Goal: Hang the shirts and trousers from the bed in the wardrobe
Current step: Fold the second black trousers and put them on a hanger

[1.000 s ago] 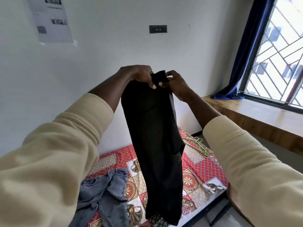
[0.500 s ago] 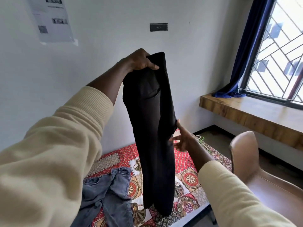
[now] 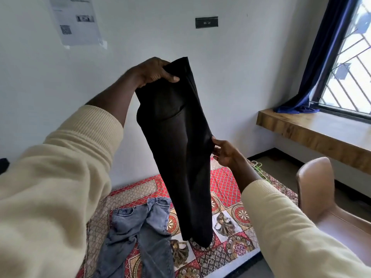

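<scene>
2 trousers in view, 1 bed, 1 chair, hangers in 1 small bunch (count unclear).

Black trousers (image 3: 180, 149) hang folded lengthwise at centre of frame, smooth dark fabric, long narrow shape, lower end dangling just above the bed (image 3: 224, 185). Left hand (image 3: 153, 72), upper centre, grips the top end w/ fingers curled over the cloth and thumb pressed on the front. Right hand (image 3: 224, 152), centre right, touches the trousers' right edge about halfway down; fingers partly bent at the fabric edge, can't tell whether it pinches the cloth or only touches it. Both arms in cream ribbed-cuff sleeves, filling lower left & lower right of frame.

Grey jeans (image 3: 138, 233), faded denim, lie spread flat on the bed at bottom centre, waistband toward the wall, partly overlapped in view by the black pair.

Bed cover: red patchwork print w/ floral rounds & lattice squares. Thin green/pale wire hangers (image 3: 259, 167) lie at the bed's far right edge, mostly hidden behind the right forearm.

Tan smooth-backed chair (image 3: 315, 189) at lower right, beside the bed. Wooden sill shelf (image 3: 313, 133) at right under a barred window (image 3: 349, 77), dark blue curtain (image 3: 321, 63) bunched on it. White wall behind; paper sheet (image 3: 77, 21) upper left, small black plate (image 3: 206, 22) top centre.
</scene>
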`<act>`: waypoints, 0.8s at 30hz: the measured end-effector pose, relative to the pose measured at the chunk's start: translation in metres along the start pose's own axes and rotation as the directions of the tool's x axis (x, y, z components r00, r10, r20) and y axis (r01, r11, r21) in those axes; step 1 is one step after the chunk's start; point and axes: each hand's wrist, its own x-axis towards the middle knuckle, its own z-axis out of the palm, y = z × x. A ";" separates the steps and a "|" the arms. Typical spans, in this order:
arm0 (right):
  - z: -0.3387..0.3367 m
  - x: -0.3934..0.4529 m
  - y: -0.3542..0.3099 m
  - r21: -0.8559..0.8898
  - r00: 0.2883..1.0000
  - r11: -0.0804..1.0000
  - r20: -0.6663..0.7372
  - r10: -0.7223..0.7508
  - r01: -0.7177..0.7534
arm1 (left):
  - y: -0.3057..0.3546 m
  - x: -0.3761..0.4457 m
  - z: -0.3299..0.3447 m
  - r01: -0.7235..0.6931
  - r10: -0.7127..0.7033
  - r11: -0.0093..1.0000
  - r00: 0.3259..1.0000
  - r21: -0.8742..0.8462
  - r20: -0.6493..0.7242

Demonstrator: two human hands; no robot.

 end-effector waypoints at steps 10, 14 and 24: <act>-0.001 0.010 -0.021 0.023 0.984 0.985 0.038 -0.175 0.174 | -0.022 -0.002 -0.030 0.087 -0.069 0.993 0.977 0.078 -0.204; -0.003 0.015 -0.025 -0.113 0.943 0.954 0.225 -0.247 0.277 | -0.024 -0.002 -0.032 0.088 -0.079 0.996 0.967 0.027 -0.241; -0.014 0.040 -0.018 -0.636 0.893 0.727 -0.130 -0.432 0.259 | -0.056 0.003 -0.028 0.186 -0.185 0.982 0.976 0.001 -0.115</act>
